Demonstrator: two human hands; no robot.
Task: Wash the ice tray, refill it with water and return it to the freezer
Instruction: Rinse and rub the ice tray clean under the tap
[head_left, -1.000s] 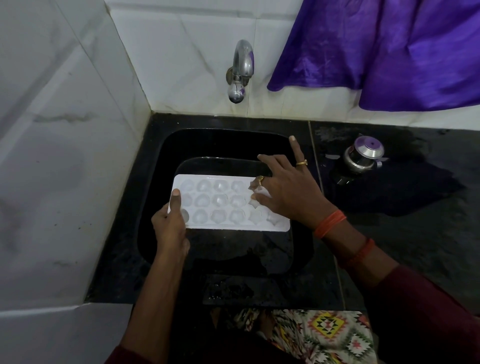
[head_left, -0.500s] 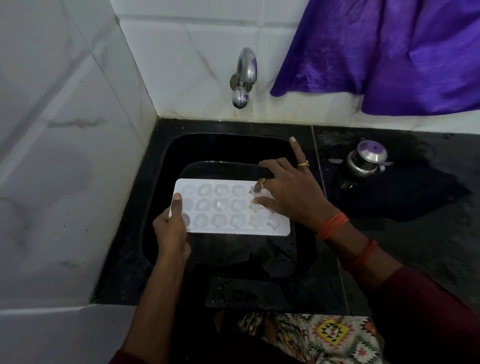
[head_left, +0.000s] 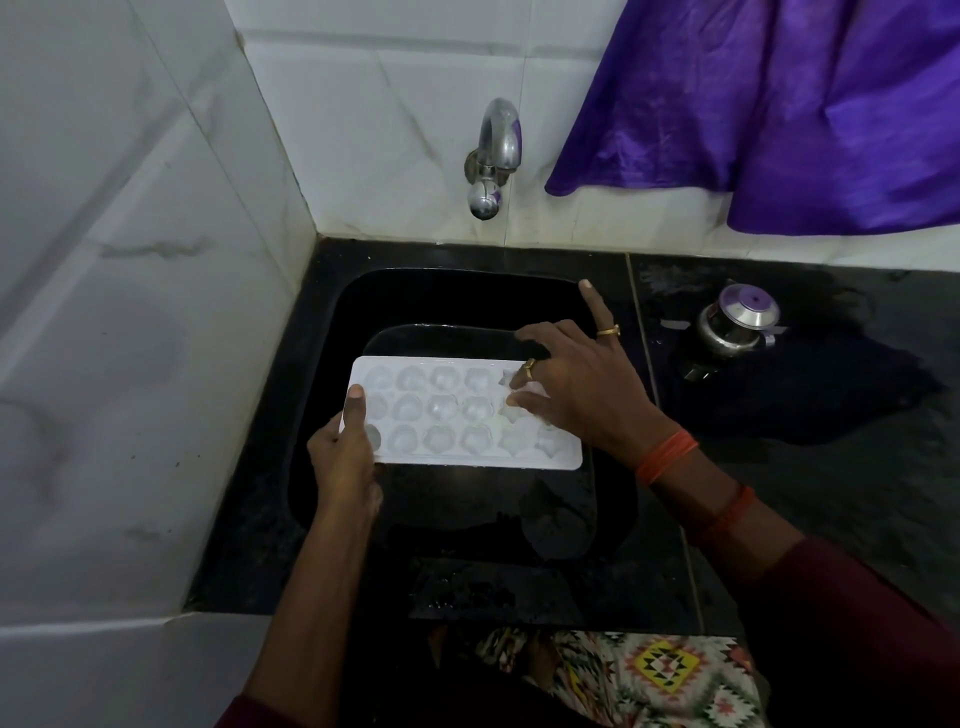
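Little has moved; ice tray (head_left: 457, 415) stays above the sink (head_left: 322, 364).
Left hand (head_left: 343, 457) grips its edge; right hand (head_left: 576, 384) rubs with spread fingers; reach every cup.

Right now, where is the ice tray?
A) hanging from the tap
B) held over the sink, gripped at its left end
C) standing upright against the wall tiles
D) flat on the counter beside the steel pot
B: the left hand grips the ice tray at its left end above the black sink, and the right hand rests fingers on its right-hand cells.
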